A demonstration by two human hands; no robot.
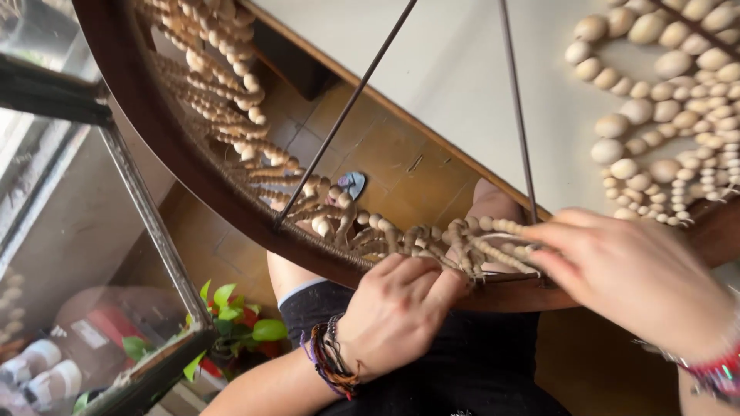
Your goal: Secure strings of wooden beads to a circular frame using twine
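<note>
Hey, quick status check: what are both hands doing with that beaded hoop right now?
Left hand curled shut on bead strands at the wooden hoop rim. Right hand fingers pinch strands beside it. Two thin metal rods cross just above.

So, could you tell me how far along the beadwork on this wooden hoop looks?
Strands of wooden beads already line the upper left of the dark wooden hoop. Both hands, left hand and right hand, work the strands at the lower rim. The rim beyond the right hand looks bare, apparently still to cover.

Bead strands [362, 223] on hoop [166, 142] — plant [239, 327] below (left).
</note>
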